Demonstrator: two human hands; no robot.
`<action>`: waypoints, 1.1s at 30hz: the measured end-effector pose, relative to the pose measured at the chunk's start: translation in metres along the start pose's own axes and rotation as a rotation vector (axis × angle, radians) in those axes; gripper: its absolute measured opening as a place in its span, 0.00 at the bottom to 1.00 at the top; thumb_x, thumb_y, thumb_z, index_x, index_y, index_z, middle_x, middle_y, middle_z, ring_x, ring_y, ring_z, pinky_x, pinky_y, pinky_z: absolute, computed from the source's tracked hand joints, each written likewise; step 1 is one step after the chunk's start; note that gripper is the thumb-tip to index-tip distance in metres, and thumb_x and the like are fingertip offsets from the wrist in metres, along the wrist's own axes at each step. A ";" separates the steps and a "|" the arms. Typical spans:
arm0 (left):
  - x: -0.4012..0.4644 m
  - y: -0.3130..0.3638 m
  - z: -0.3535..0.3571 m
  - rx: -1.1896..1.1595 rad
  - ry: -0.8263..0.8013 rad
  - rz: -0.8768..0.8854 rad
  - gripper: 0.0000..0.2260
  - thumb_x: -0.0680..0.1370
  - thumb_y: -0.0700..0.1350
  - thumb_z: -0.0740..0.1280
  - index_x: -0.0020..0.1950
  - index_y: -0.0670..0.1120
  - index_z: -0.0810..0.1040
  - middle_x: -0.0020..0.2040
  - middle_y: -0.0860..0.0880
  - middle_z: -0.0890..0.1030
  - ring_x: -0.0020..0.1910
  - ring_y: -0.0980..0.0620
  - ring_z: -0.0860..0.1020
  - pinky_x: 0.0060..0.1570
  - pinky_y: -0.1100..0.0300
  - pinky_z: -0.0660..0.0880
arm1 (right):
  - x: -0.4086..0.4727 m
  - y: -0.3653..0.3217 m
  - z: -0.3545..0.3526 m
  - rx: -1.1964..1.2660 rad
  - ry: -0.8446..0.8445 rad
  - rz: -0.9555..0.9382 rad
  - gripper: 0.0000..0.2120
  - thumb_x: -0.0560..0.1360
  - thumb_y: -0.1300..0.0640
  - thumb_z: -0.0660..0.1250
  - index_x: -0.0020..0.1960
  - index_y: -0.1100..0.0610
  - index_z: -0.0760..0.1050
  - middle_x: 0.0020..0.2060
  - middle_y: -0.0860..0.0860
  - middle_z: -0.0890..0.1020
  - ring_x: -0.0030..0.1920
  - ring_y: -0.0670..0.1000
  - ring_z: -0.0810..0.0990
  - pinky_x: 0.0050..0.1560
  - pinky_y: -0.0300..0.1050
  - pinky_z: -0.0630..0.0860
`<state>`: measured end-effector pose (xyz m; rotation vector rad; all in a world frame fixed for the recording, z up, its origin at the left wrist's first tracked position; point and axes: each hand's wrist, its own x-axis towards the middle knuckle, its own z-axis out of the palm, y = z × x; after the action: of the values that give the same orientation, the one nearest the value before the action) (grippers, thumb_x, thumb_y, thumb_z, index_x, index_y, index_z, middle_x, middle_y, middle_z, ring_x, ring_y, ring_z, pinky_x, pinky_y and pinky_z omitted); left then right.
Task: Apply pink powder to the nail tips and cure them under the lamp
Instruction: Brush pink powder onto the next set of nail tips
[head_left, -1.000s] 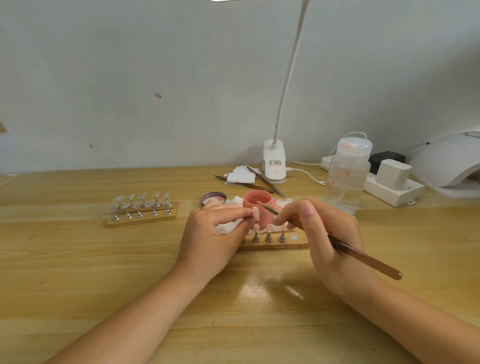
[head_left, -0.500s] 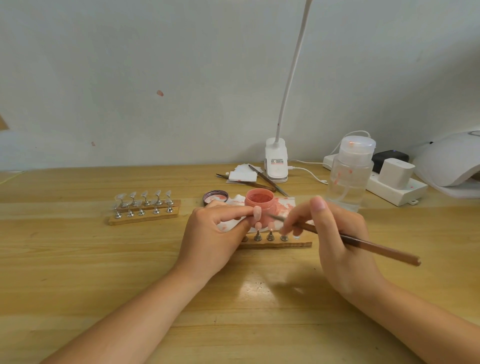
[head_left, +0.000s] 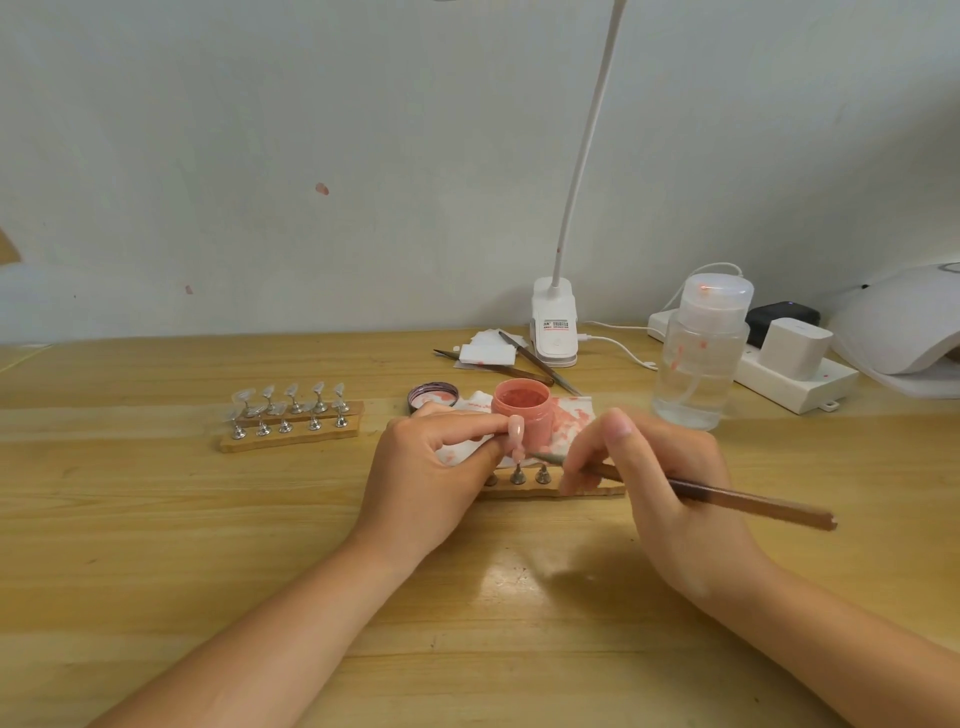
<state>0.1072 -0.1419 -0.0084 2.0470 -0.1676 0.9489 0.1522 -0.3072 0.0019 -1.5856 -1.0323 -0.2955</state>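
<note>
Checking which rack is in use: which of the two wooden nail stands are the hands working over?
The near wooden stand, just below the pink powder jar; the far-left stand sits untouched.

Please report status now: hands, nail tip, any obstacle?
Left hand pinches nail tip. Right hand holds brush, bristles at the tip. Powder jar open just behind. Nothing blocking.

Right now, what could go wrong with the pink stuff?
The open jar stands right behind both hands; a bump from the left hand could tip it, spilling powder. The brush tip sits close to the nail tip the left hand pinches; a slip might smear it or knock it loose.
</note>
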 end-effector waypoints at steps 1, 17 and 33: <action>0.000 0.001 0.000 -0.002 -0.001 -0.009 0.06 0.70 0.45 0.71 0.40 0.57 0.82 0.37 0.63 0.82 0.45 0.63 0.78 0.50 0.73 0.68 | -0.001 0.000 -0.001 0.018 0.011 -0.015 0.23 0.77 0.50 0.52 0.33 0.60 0.76 0.32 0.52 0.79 0.33 0.47 0.77 0.35 0.42 0.74; -0.003 0.011 0.000 -0.043 -0.065 -0.034 0.14 0.67 0.39 0.74 0.48 0.53 0.82 0.36 0.52 0.83 0.40 0.55 0.77 0.42 0.67 0.73 | 0.006 0.007 0.004 -0.227 0.024 -0.011 0.13 0.66 0.45 0.73 0.44 0.40 0.70 0.45 0.41 0.82 0.49 0.41 0.79 0.48 0.40 0.75; -0.002 0.013 -0.002 0.066 -0.157 -0.132 0.16 0.62 0.55 0.74 0.48 0.57 0.78 0.44 0.62 0.79 0.46 0.62 0.75 0.49 0.67 0.69 | 0.012 0.013 -0.022 -0.246 0.046 0.014 0.10 0.66 0.53 0.73 0.42 0.47 0.72 0.39 0.41 0.80 0.44 0.40 0.78 0.46 0.36 0.74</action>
<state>0.0994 -0.1489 -0.0004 2.1652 -0.0838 0.7218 0.1761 -0.3209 0.0081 -1.7965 -0.9780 -0.4615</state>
